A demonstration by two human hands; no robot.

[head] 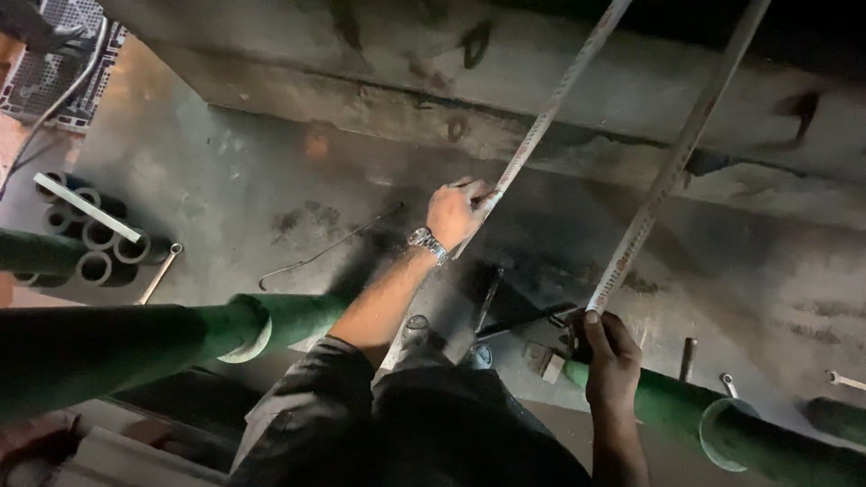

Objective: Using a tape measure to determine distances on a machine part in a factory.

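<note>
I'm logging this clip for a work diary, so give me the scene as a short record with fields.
Setting: dim concrete floor, seen from above
Left hand: grips the nearer white pipe, which slants up to the frame top
Right hand: holds the lower end of a second white pipe
Wrist: metal watch on the left arm
Nearby: green pipe with coupling, stacked pipe pieces, bent wire

Both white pipes (550,108) ran out past the top edge, the green pipe (108,347) left the frame at left, and the right hand (612,356) hid its fingertips.
</note>
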